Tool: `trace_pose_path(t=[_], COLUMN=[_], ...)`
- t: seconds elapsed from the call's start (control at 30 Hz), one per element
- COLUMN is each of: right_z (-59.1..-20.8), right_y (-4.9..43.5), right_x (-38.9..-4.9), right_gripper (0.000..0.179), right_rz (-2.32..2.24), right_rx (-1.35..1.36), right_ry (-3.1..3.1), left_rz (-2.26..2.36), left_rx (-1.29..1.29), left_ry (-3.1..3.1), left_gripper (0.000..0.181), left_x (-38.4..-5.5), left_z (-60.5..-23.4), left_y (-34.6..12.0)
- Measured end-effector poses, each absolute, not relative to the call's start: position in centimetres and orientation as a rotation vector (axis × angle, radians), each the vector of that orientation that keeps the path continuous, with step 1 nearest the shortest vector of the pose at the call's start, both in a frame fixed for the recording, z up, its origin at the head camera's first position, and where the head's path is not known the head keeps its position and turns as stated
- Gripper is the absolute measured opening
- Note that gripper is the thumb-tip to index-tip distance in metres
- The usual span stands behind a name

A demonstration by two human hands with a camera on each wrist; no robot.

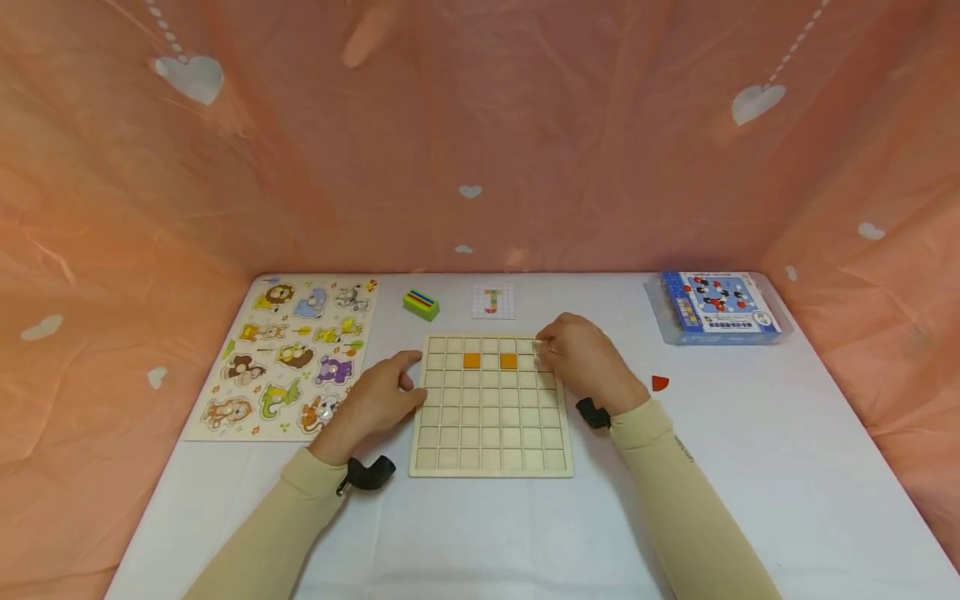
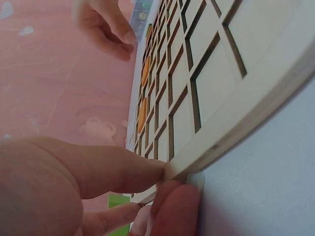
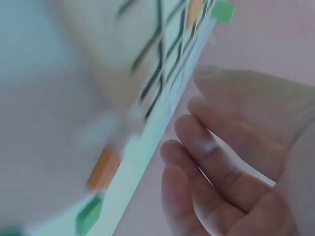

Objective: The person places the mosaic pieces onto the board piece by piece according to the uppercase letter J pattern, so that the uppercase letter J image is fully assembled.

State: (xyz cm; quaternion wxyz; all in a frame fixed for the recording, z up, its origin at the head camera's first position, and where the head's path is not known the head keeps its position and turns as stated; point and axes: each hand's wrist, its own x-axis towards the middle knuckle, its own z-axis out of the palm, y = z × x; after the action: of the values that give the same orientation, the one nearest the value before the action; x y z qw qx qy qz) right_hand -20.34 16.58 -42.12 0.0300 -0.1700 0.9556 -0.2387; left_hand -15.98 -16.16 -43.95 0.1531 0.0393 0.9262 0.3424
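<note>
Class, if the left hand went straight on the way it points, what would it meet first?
The board; the left hand seems to be touching its left edge, though depth is hard to judge.

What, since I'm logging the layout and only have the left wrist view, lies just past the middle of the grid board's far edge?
Observer: A white card printed with a coloured J-shaped pattern, lying on the table.
Operator: Is anything small lying loose to the right of the grid board?
Observer: Yes, a small red piece, just beyond the right hand at its wrist side.
Operator: And on the other side?
Observer: A flat puzzle board with animal pictures, partly covered by the left hand in the head view.
</note>
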Motion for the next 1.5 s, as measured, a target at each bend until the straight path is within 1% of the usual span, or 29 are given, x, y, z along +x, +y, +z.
trace_pose_path(t=[0.1,0.27,0.67,1.13,1.5], right_z=[-42.1,-42.1,-42.3,-42.5,-42.6], right_y=[18.2,20.4,23.0,23.3,23.6], right_x=[-20.6,-21.1,-21.7,-21.4,-21.3], right_gripper=[0.026,0.032,0.036,0.038,0.031], right_rz=[-0.751,-0.773,-0.765,-0.720,-0.737], right_rx=[-0.465,-0.370,-0.174,-0.123,-0.057], right_ry=[2.972,2.965,2.915,2.904,2.882], left_rz=[0.982,0.979,0.998,0.988,0.992], left_rx=[0.102,0.109,0.106,0.093,0.104], left_ry=[2.652,2.659,2.647,2.639,2.634], left_gripper=[0.068,0.067,0.068,0.068,0.067], left_x=[-16.0,-16.1,-15.8,-15.9,-16.0], left_z=[-43.9,-43.8,-43.9,-44.1,-44.1], left_y=[-16.3,-16.6,-16.6,-16.3,-16.2])
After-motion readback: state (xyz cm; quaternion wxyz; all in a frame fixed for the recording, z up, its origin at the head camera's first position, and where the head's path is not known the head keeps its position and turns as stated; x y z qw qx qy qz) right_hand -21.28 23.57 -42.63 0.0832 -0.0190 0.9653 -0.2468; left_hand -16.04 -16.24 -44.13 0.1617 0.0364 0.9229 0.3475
